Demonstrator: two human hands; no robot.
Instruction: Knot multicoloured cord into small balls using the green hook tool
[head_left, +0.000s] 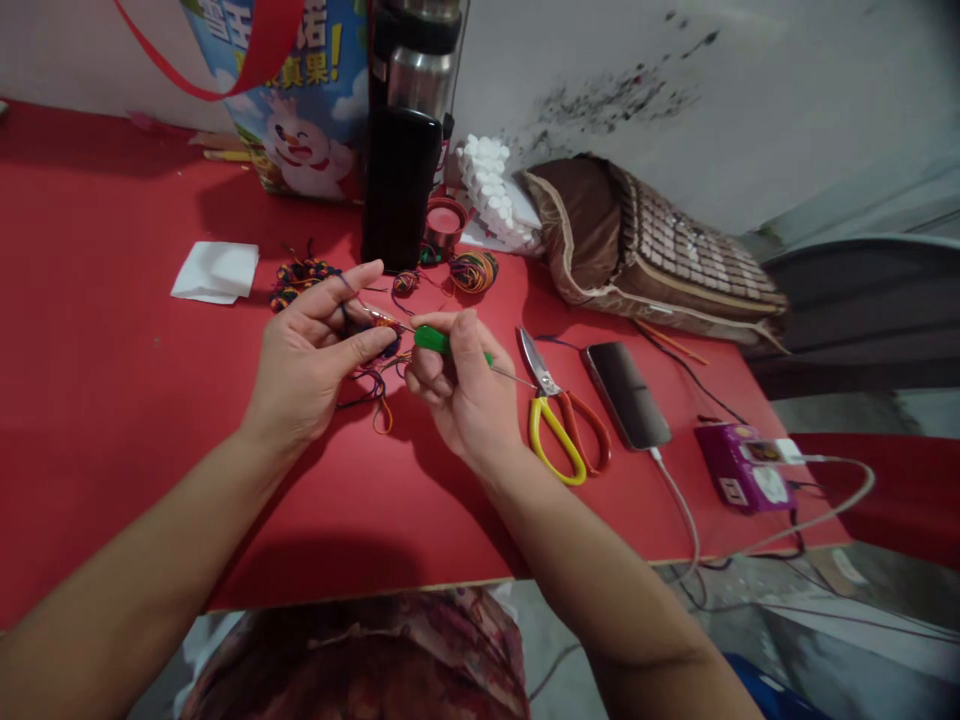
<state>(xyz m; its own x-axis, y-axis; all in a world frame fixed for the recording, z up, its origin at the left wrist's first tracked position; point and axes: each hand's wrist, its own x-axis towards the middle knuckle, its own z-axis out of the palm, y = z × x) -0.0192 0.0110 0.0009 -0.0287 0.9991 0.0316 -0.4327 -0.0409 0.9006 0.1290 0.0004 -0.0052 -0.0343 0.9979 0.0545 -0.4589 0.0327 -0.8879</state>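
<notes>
In my right hand (469,385) is a crochet hook (431,340) with a green handle, its thin metal shaft pointing left. My left hand (307,350) pinches a small piece of multicoloured crochet work (386,338) between thumb and fingers, with dark yarn running over the raised index finger. The hook's tip meets the work near the left fingertips; whether it is through a loop is too small to tell. Loose yarn ends (379,390) hang below the work onto the table. Behind my hands lie a ball of multicoloured yarn (474,271) and a smaller one (405,284).
On the red table (112,400), scissors (559,405) with yellow and red handles lie right of my right hand. Beyond them are a phone (626,395) on a white cable and a purple box (742,467). A black phone (401,185) stands upright behind, beside a printed bag (300,130).
</notes>
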